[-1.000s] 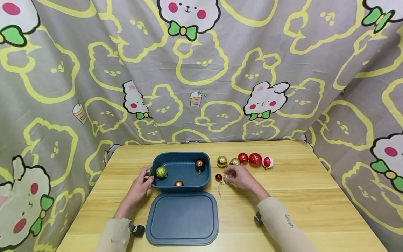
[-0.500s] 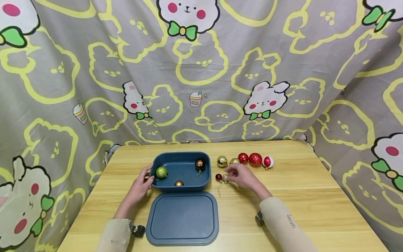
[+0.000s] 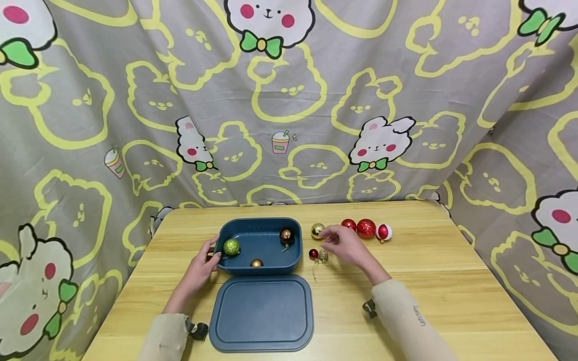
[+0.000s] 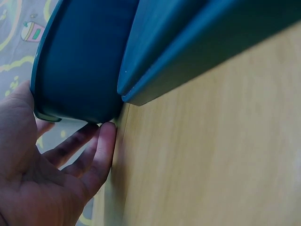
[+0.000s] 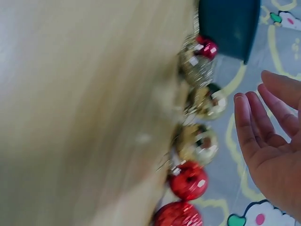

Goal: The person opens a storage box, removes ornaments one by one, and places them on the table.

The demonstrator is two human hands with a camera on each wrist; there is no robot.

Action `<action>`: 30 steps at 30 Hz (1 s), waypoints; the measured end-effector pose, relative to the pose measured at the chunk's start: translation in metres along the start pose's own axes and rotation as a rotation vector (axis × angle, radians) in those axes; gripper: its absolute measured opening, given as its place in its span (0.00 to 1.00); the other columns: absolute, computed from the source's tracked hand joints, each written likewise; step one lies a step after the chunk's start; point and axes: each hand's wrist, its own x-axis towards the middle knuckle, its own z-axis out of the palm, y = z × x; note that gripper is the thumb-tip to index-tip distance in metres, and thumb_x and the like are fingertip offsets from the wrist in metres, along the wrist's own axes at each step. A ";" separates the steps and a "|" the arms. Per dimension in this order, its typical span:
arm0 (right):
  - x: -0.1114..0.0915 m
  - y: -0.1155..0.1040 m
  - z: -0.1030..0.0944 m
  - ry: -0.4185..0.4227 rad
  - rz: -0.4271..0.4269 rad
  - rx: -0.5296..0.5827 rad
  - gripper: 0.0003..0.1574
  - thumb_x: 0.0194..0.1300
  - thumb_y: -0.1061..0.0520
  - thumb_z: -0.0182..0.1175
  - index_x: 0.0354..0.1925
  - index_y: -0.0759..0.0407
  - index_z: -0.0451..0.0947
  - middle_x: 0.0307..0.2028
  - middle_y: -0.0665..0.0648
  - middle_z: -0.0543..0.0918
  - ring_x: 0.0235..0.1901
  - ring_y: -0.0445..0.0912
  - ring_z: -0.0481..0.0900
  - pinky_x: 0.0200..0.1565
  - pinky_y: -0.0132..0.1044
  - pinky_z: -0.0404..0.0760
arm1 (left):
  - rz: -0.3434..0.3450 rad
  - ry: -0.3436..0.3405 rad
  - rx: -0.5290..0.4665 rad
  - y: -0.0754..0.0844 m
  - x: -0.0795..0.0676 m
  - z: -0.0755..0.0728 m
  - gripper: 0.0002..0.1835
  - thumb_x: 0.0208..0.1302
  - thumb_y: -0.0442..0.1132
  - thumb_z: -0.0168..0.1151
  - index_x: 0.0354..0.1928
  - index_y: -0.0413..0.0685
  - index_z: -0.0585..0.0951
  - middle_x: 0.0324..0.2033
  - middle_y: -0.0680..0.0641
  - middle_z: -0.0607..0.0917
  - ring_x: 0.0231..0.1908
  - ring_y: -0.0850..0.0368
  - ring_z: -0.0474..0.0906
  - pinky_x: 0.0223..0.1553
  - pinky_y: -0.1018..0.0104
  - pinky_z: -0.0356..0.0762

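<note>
My left hand (image 3: pixel 203 264) rests at the left end of an uncovered dark blue box (image 3: pixel 259 271), its fingertips touching the outer wall in the left wrist view. Inside lie a green bauble (image 3: pixel 232 246), a brown one (image 3: pixel 286 235) and a small copper one (image 3: pixel 256 262). Right of the box, my right hand (image 3: pixel 345 244) hovers with nothing in its loosely bent fingers. Just below its fingertips sit a small glittery bauble (image 3: pixel 323 256) and a small dark red bauble (image 3: pixel 313 254). A shiny gold bauble (image 3: pixel 317 230) lies beyond; a second gold bauble (image 5: pixel 197 143) is hidden by the hand in the head view.
The box's flat blue lid (image 3: pixel 261 313) lies right in front of it on the wooden table (image 3: pixel 433 301). Two red baubles (image 3: pixel 366 228) and a red-and-white bauble (image 3: pixel 384 232) line up at the back right. A patterned curtain (image 3: pixel 311 190) hangs behind the table.
My right hand has lifted off the small glittery bauble and shifted slightly toward the back, now covering the second gold bauble. The left hand and box have stayed put.
</note>
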 end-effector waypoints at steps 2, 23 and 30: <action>0.002 -0.010 0.002 -0.006 -0.008 0.024 0.15 0.66 0.63 0.70 0.51 0.63 0.85 0.49 0.65 0.87 0.43 0.48 0.85 0.50 0.43 0.86 | 0.000 0.001 0.006 0.000 0.000 0.000 0.30 0.82 0.38 0.49 0.81 0.55 0.59 0.62 0.28 0.75 0.52 0.43 0.80 0.45 0.65 0.86; 0.034 -0.070 0.079 -0.203 -0.103 0.110 0.11 0.74 0.56 0.64 0.52 0.54 0.85 0.45 0.52 0.85 0.44 0.43 0.82 0.47 0.36 0.83 | 0.001 0.004 0.012 0.001 0.000 -0.002 0.30 0.82 0.37 0.49 0.81 0.54 0.59 0.61 0.28 0.76 0.50 0.44 0.80 0.45 0.66 0.86; 0.041 -0.079 0.100 -0.278 -0.094 0.100 0.14 0.75 0.53 0.64 0.55 0.55 0.84 0.48 0.51 0.86 0.48 0.45 0.83 0.51 0.39 0.83 | -0.003 0.006 -0.001 0.002 0.000 -0.001 0.30 0.82 0.38 0.50 0.81 0.55 0.59 0.61 0.29 0.76 0.50 0.44 0.81 0.45 0.66 0.86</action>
